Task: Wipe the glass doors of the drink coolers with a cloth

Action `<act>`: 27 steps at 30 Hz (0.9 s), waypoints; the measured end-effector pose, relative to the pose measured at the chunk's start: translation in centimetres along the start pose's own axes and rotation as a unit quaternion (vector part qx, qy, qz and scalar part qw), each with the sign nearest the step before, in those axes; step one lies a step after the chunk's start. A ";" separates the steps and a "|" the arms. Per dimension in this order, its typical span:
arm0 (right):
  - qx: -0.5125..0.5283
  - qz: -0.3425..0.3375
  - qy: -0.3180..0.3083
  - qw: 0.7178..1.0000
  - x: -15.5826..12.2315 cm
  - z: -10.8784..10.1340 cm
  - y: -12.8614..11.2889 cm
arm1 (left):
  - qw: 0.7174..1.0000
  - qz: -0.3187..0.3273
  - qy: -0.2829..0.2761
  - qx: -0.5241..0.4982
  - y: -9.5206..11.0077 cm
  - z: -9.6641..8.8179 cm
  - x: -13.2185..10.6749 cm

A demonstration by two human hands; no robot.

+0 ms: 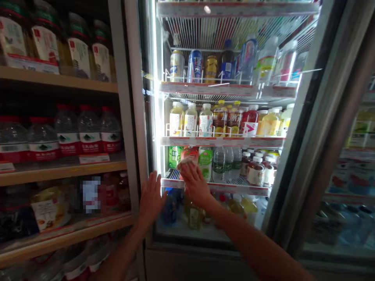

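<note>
My right hand (195, 187) presses a pale cloth (185, 162) against the front of a lit drinks fridge, where reflections show a glass door (175, 238). Behind the cloth sits a red-labelled drink (190, 151), partly covered, between a green can (175, 156) and a green-and-white bottle (205, 160). At the fridge's left edge, my left hand (152, 197) is raised with its fingers extended, beside the door frame (140, 128). It holds nothing. Whether its palm touches the glass I cannot tell.
Inside the fridge, several shelves (222, 142) carry bottles and cans. Wooden shelves (61, 168) to the left hold red-capped water bottles (90, 130) and dark bottled drinks (79, 48). A thick metal upright (325, 156) and another glass-fronted cooler (354, 156) stand on the right.
</note>
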State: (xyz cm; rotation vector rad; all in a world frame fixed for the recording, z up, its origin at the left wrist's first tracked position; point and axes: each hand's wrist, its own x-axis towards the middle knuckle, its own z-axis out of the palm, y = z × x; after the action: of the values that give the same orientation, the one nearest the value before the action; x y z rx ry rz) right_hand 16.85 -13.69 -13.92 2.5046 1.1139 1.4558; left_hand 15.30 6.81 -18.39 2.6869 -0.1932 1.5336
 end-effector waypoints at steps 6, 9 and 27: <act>0.038 -0.085 -0.027 0.995 2.6 1.8 -3.1 | 1.000 -0.007 0.018 0.021 -1.9 -0.7 -0.8; 0.048 -0.032 -0.006 0.998 5.9 2.1 -4.4 | 0.999 -0.009 0.024 0.022 -2.6 -1.2 -1.2; -0.044 -0.070 -0.032 0.996 -3.2 -1.4 1.5 | 0.997 0.040 0.048 -0.036 2.1 -0.9 -0.3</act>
State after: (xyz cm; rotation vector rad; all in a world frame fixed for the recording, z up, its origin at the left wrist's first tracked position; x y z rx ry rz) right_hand 15.66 -17.14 -14.97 2.3444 1.1623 1.3491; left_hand 14.11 4.86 -18.18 2.5739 -0.3499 1.6400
